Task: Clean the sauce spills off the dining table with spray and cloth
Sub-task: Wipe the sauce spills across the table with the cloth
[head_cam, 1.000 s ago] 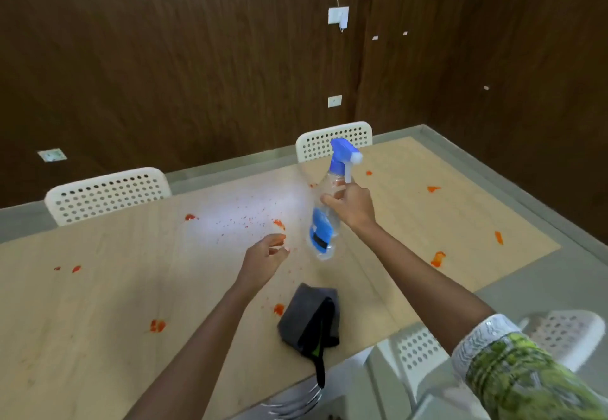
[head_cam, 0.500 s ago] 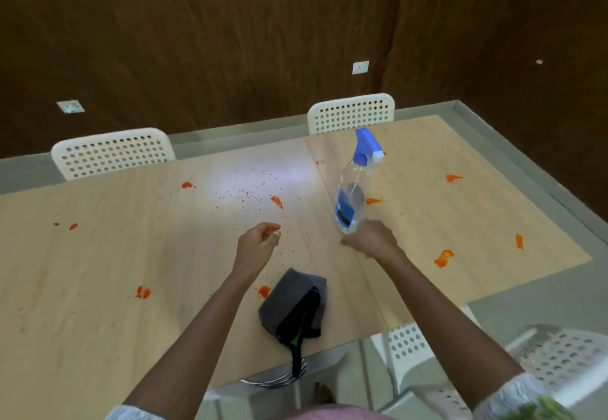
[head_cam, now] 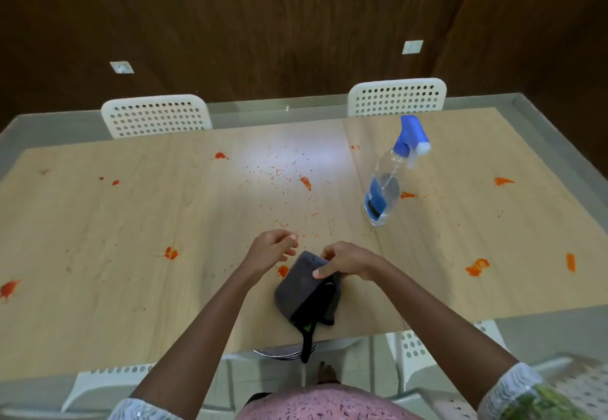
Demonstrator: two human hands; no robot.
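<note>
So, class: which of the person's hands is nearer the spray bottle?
Right. The right hand grips the grey cloth, below-left of the spray bottle. The left hand is further left, beside the cloth, holding nothing.

One spray bottle [head_cam: 391, 176], one cloth [head_cam: 301, 284] — two hands, two far chairs.

head cam | worn high | faces forward-down | close over table [head_cam: 98, 255] near edge
</note>
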